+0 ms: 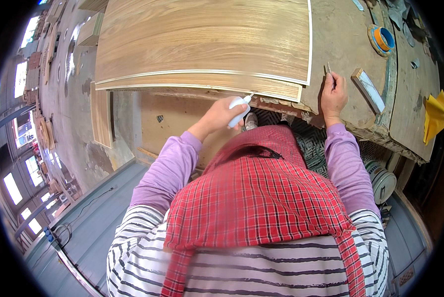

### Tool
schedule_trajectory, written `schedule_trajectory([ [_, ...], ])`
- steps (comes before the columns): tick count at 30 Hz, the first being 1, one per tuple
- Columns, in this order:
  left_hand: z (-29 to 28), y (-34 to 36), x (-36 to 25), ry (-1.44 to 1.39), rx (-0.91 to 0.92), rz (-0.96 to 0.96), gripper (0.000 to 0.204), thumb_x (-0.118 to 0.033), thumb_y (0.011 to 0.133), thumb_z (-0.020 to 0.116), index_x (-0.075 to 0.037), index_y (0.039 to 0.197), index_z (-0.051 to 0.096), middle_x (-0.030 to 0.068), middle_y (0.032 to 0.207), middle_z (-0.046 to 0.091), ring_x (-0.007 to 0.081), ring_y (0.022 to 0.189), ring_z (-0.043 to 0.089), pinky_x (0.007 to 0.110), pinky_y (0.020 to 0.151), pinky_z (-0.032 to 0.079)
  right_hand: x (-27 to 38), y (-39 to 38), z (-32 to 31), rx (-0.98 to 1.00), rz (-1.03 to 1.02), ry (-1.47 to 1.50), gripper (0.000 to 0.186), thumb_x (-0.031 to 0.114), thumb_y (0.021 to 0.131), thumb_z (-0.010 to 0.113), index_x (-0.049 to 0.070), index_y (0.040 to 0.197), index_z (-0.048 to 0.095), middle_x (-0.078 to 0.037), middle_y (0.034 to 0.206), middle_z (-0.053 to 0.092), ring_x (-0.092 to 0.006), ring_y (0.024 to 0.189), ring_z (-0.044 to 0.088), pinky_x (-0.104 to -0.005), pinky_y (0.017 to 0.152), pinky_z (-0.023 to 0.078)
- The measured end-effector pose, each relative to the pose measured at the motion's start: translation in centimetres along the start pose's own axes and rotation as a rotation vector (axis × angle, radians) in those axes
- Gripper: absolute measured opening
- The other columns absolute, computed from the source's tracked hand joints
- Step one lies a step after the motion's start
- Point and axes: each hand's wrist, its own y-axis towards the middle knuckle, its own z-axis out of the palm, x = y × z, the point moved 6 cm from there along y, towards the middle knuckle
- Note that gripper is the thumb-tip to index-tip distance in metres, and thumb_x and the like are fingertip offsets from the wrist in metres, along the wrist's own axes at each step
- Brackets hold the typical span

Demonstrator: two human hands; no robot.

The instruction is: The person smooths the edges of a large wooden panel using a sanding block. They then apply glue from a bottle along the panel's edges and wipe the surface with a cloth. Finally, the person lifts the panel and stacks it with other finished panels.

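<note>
My left hand is wrapped round a small white squeeze bottle. The bottle's thin nozzle points up at the near edge of a wood-grain panel strip. Beyond the strip lies a large wood-grain panel with white edging. To the right of the panels, my right hand is closed over the worktable, gripping a thin, pointed tool. Only the narrow tip sticks out past the fingers, so its kind cannot be made out. A block with a whitish face lies just right of this hand.
An orange and blue tape roll rests at the table's far right. A yellow cloth hangs at the right edge. Below the table stands a bucket. Another wood-grain board is on the left, and stacked boards lie beyond it.
</note>
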Motion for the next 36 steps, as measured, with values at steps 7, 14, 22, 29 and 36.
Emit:
schedule_trajectory([
  [7,-0.6,0.0,0.4,0.016,0.007,0.009,0.033,-0.034,0.094,0.054,-0.002,0.103,0.057,0.0068,0.072,0.064,0.0105,0.056,0.060,0.024,0.050,0.045,0.1,0.0,0.0,-0.014,-0.023,0.012,0.016,0.025,0.090,0.059,0.010,0.096,0.062,-0.008,0.087,0.060,-0.0286,0.075,0.060,-0.0377,0.063,0.047],
  [14,-0.6,-0.1,0.0,0.005,0.015,-0.012,0.031,-0.032,0.094,0.054,-0.002,0.103,0.056,0.0069,0.072,0.065,0.0106,0.056,0.059,0.024,0.050,0.045,0.0,0.0,0.0,-0.017,-0.031,0.003,0.016,0.025,0.090,0.059,0.010,0.095,0.063,-0.008,0.086,0.060,-0.0281,0.074,0.060,-0.0371,0.063,0.047],
  [22,-0.9,0.0,0.7,-0.020,0.026,-0.025,0.031,-0.031,0.094,0.053,-0.002,0.104,0.056,0.0071,0.072,0.065,0.0112,0.056,0.060,0.024,0.050,0.045,0.3,0.1,-0.3,-0.020,-0.029,0.005,0.016,0.025,0.090,0.058,0.010,0.095,0.062,-0.008,0.087,0.059,-0.0275,0.074,0.060,-0.0370,0.062,0.046],
  [29,-0.5,-0.2,0.2,-0.032,0.015,0.012,0.029,-0.030,0.092,0.058,-0.002,0.102,0.057,0.0060,0.075,0.065,0.0105,0.059,0.061,0.024,0.053,0.046,0.4,0.1,-0.1,-0.009,-0.021,0.018,0.015,0.023,0.090,0.059,0.009,0.094,0.062,-0.008,0.085,0.059,-0.0273,0.074,0.059,-0.0363,0.064,0.047],
  [36,-7.5,1.6,-4.6,-0.202,-0.495,0.494,0.033,-0.020,0.090,0.062,-0.004,0.118,0.057,-0.0008,0.083,0.061,0.0079,0.076,0.057,0.026,0.071,0.046,7.1,-2.4,-1.9,0.325,-0.391,0.266,0.015,0.003,0.081,0.068,0.004,0.096,0.066,-0.010,0.086,0.059,-0.0244,0.076,0.059,-0.0323,0.067,0.048],
])
